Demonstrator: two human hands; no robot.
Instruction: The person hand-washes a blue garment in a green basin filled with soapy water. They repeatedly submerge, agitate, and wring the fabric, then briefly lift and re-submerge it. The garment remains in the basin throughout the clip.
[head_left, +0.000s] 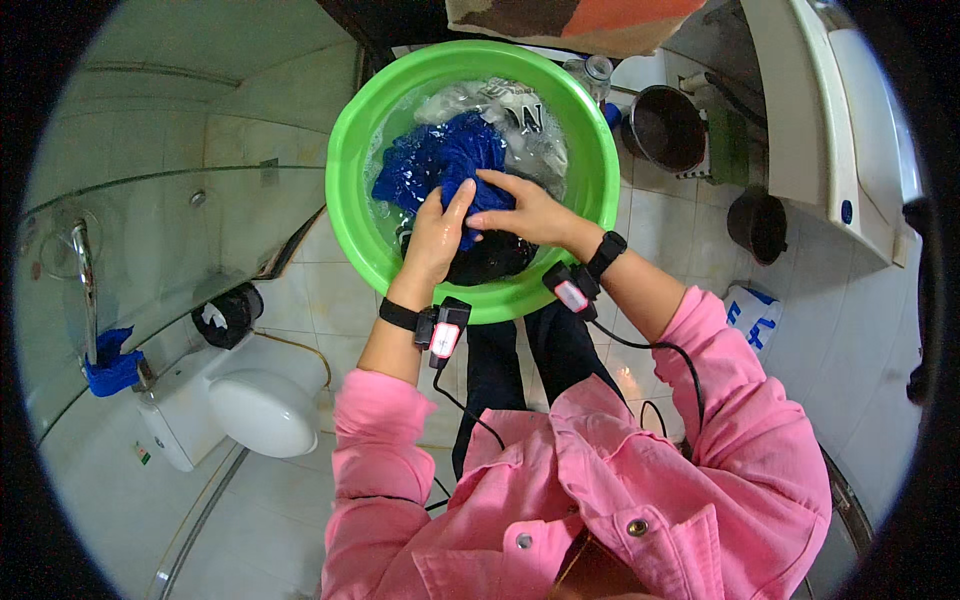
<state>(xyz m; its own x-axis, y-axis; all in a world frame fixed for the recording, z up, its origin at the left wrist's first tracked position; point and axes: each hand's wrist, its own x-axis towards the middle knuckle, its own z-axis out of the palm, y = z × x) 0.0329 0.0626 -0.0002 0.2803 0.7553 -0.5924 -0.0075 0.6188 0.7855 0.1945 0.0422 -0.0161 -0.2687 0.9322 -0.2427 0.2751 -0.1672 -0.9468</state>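
Note:
A large green plastic basin (349, 225) of soapy water stands before me. In it lies a wet blue garment (427, 161), partly bunched up. My left hand (441, 232) grips the near part of this blue cloth, thumb on top. From the other side my right hand (525, 210) holds the same bunch between thumb and fingers. A white garment with dark lettering (536, 139) floats at the far right of the basin. Black cloth (491, 259) lies in the water just below my hands. Some fingertips are hidden in the blue fabric.
To the left are a white toilet (262, 405), a black-lined waste bin (229, 315) and a glass panel (187, 247). Dark buckets (664, 129) (756, 225) stand at the right, near a white appliance (802, 112). A clear glass jar (596, 71) sits behind the basin's rim.

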